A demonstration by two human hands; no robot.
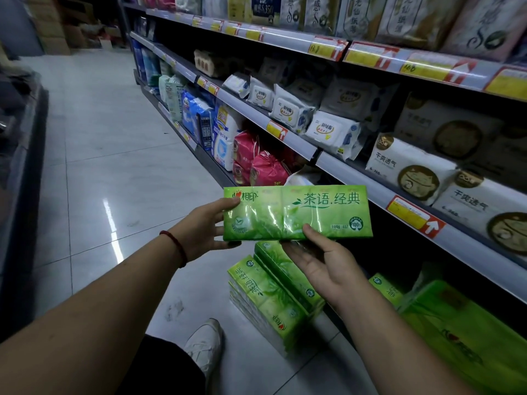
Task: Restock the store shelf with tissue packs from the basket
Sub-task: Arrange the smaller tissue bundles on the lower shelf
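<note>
The left hand (pixel 205 228) and right hand (pixel 319 263) grip the tissue pack (pixel 296 213), long axis sideways; the shelf (pixel 356 178) lies right, nearer the right hand.

2 hands (pixel 199 228) (pixel 319 263); 1 held tissue pack (pixel 296 213); 1 white shoe (pixel 205 344).

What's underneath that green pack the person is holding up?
Below the flat green plastic-wrapped tissue pack lies a stack of matching green packs on the pale tiled floor. The right hand grips its lower edge; hand and pack cover the stack's far end.
</note>
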